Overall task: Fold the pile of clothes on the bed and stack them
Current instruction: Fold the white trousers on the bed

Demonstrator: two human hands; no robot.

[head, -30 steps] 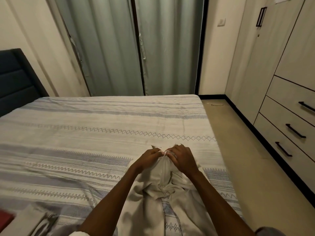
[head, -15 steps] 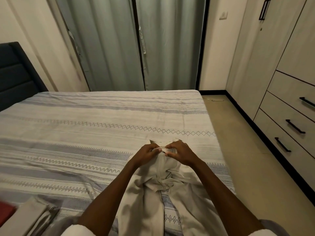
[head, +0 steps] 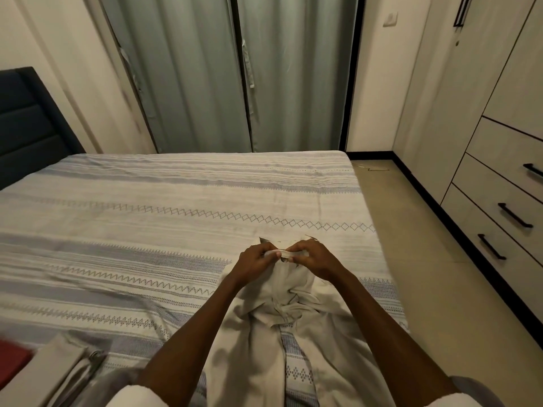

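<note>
Both hands have drawn slightly apart since a moment ago: the left hand (head: pixel 255 263) and right hand (head: pixel 316 259) each pinch the top edge of the beige garment (head: pixel 282 312). It lies bunched on the striped bed (head: pixel 147 207), near the folded stack (head: pixel 44 368) at lower left

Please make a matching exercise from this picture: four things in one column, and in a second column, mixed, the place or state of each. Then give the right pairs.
Things:
1. beige garment
2. red item
3. curtains
4. drawers

Places or states:
A. hang closed behind the far edge of the bed
B. at the right wall, with dark bar handles
C. at the lower left edge of the view, on the bed
D. its top edge gripped by the left hand and right hand

Right pairs: 1-D, 2-C, 3-A, 4-B
</note>
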